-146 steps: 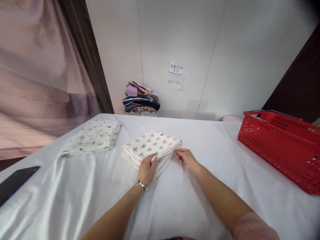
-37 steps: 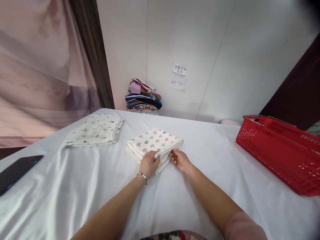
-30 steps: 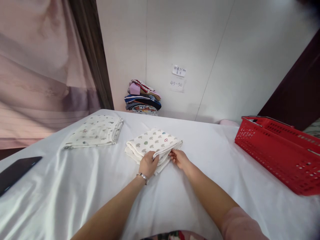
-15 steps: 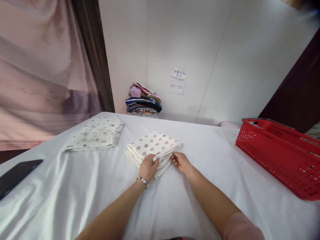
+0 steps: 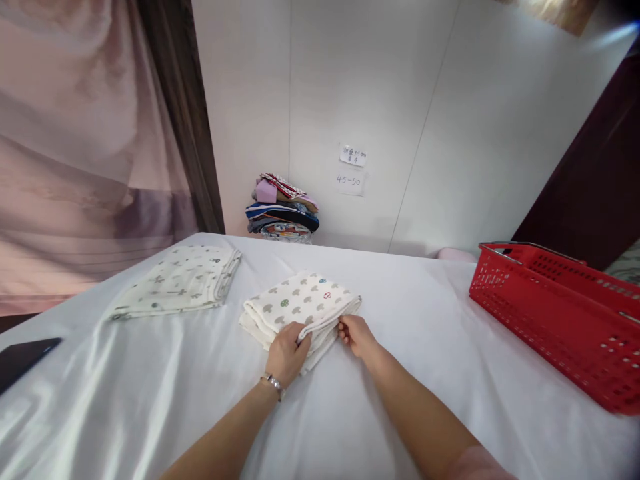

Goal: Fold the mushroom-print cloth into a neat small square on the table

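Observation:
A folded white cloth (image 5: pixel 300 297) printed with grey mushroom shapes, plus a few in green, blue and red, lies in the middle of the table. My left hand (image 5: pixel 287 352), with a metal watch or bracelet at the wrist, grips its near edge, thumb on the near side and fingers over the top. At the cloth's right side my right hand (image 5: pixel 356 335) pinches an edge of the layers between curled fingers; the fingertips are partly hidden. Farther left lies a second folded white cloth (image 5: pixel 180 283) with a small dark print, untouched.
A red plastic basket (image 5: pixel 550 313) with metal handles stands at the right. A dark flat phone-like object (image 5: pixel 25 360) lies at the left edge. Behind the white-covered table (image 5: pixel 415 300) a stack of folded fabrics (image 5: pixel 283 213) rises against the wall, below paper labels (image 5: pixel 351 170).
Since the earliest frame my right hand has come nearer my left along the cloth's edge. Over the last second both hands keep their grip; mostly the camera view has shifted.

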### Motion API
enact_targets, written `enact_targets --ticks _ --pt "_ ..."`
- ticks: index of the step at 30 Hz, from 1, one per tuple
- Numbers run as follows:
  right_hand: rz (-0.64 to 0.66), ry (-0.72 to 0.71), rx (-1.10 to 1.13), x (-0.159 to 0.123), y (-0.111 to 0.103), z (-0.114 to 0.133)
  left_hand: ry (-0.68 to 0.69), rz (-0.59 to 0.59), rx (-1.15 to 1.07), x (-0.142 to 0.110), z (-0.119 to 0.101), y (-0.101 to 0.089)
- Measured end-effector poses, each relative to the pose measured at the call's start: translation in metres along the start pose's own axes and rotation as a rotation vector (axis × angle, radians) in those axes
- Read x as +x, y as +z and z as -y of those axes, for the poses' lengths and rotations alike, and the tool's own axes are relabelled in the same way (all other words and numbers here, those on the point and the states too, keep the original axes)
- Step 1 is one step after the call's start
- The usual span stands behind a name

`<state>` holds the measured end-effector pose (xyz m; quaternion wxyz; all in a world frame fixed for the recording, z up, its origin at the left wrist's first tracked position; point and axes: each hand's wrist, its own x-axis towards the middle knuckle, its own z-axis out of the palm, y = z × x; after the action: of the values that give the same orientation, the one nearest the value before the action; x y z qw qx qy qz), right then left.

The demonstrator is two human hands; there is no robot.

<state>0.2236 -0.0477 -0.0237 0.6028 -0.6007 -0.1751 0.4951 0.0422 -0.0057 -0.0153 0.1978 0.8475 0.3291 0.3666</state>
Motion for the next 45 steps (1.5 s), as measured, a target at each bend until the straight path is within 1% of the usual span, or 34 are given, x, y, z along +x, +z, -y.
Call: enact_targets --ticks 4,7,11,14,15,17,19,21,22,24,26,30,33,37,42,45 --pt "0.030 0.008 -0.021 -0.001 0.000 -0.001 0.123 0.064 0.066 -0.001 0.000 -0.001" --pt "0.044 0.010 -0.048 -0.002 -0.001 -0.002 0.174 0.092 0.086 -0.004 -0.003 -0.003" --pt "0.073 0.004 -0.088 -0.003 -0.004 -0.006 0.200 0.123 0.081 -0.011 -0.011 -0.006" --pt "0.102 -0.027 -0.095 -0.003 -0.008 -0.009 0.180 0.112 0.052 -0.012 -0.013 -0.009" --pt "0.110 -0.034 -0.087 -0.003 -0.009 -0.010 0.154 0.091 0.039 -0.009 -0.010 -0.012" --pt "0.120 -0.027 -0.079 -0.002 -0.010 -0.012 0.056 0.004 0.029 0.000 0.002 -0.019" --pt "0.127 -0.015 -0.095 -0.001 -0.010 -0.013 -0.085 -0.119 0.058 0.013 0.021 -0.031" --pt "0.134 -0.011 -0.120 -0.001 -0.010 -0.014 -0.262 -0.207 0.134 0.029 0.045 -0.045" --pt "0.137 -0.010 -0.132 0.000 -0.009 -0.014 -0.367 -0.211 0.183 0.036 0.056 -0.052" --pt "0.141 -0.001 -0.154 0.001 -0.008 -0.015 -0.541 -0.175 0.261 0.048 0.075 -0.063" --pt "0.140 0.017 -0.179 0.002 -0.008 -0.015 -0.635 -0.125 0.287 0.055 0.085 -0.069" --pt "0.146 0.008 -0.154 0.002 -0.008 -0.018 -0.682 -0.079 0.279 0.060 0.088 -0.069" --pt "0.155 -0.005 -0.104 0.003 -0.011 -0.020 -0.692 -0.100 0.290 0.059 0.087 -0.067" --pt "0.157 -0.008 -0.110 0.004 -0.012 -0.022 -0.720 -0.114 0.290 0.055 0.087 -0.066" --pt "0.165 -0.013 -0.158 0.002 -0.009 -0.021 -0.700 -0.121 0.321 0.053 0.092 -0.063" --pt "0.140 -0.043 -0.190 -0.002 -0.005 -0.017 -0.671 -0.076 0.360 0.053 0.094 -0.062"
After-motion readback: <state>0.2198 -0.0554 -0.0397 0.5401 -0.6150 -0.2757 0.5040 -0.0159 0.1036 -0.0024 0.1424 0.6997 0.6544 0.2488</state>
